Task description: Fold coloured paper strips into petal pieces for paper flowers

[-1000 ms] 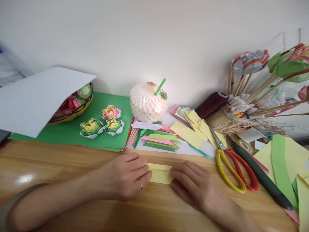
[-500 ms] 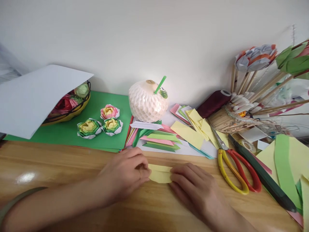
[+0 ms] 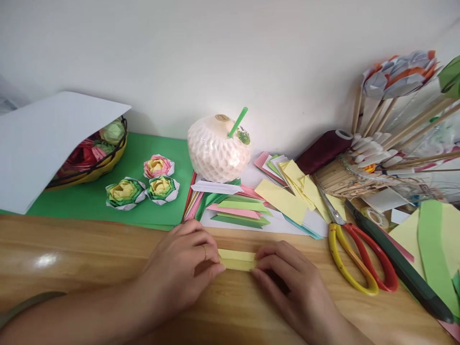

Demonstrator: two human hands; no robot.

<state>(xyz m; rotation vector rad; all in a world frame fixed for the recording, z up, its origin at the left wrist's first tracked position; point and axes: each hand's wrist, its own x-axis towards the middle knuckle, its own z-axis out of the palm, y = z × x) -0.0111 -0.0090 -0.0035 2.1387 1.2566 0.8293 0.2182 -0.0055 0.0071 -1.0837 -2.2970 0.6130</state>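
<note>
A small piece of yellow paper (image 3: pixel 237 258) lies between my hands at the front of the wooden table, with a lengthwise fold along its near side. My left hand (image 3: pixel 185 266) pinches its left end, thumb at the lower corner. At the right end, my right hand (image 3: pixel 287 278) grips it with thumb and fingertips. Both ends of the paper are partly hidden by my fingers. Just beyond it, folded strips of green and pink paper (image 3: pixel 239 211) are stacked on a white sheet.
Red-and-yellow-handled scissors (image 3: pixel 362 258) and a dark green cutter (image 3: pixel 402 263) lie at right, near a maroon thread spool (image 3: pixel 325 151). A white coconut (image 3: pixel 219 151) with a green straw stands behind. Paper flowers (image 3: pixel 161 188) sit on a green sheet (image 3: pixel 82 206), beside a basket (image 3: pixel 118 155).
The near edge of the yellow paper has been folded up, so it looks narrower and straighter. My left thumb has shifted along the paper's near edge. The camera view has moved slightly.
</note>
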